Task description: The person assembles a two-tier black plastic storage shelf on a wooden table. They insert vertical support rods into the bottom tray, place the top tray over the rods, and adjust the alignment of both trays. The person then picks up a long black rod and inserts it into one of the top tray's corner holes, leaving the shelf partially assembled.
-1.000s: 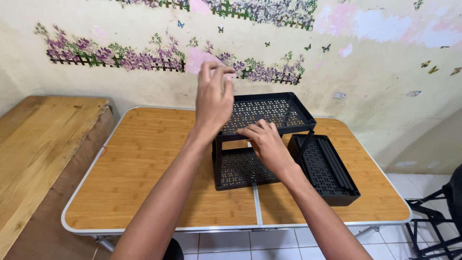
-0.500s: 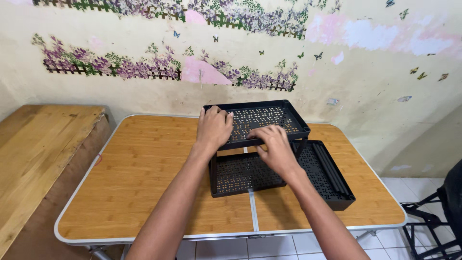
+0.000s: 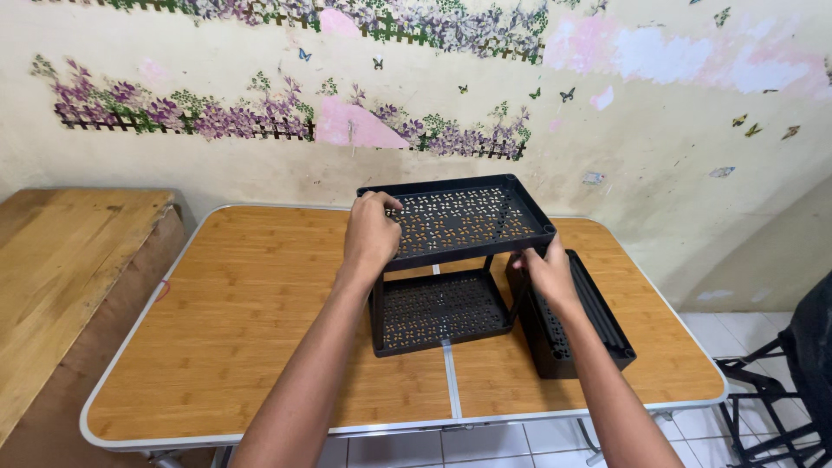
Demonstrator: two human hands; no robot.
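Note:
A black perforated two-tier rack stands on the wooden folding table (image 3: 251, 329). Its upper tray (image 3: 468, 217) sits on short posts above the lower tray (image 3: 438, 312). My left hand (image 3: 371, 234) grips the upper tray's left front corner. My right hand (image 3: 542, 270) holds the right front corner, by the post under it. A third black tray (image 3: 589, 325) with loose black rods in it lies just right of the rack, beside my right wrist.
A wooden bench top (image 3: 69, 260) adjoins the table on the left. The wall behind carries flower and butterfly stickers (image 3: 260, 121). A black folding chair (image 3: 789, 381) stands at the right on the tiled floor.
My left hand came down from the air onto the upper tray's left corner. My right hand slid from the tray's front edge to its right front corner.

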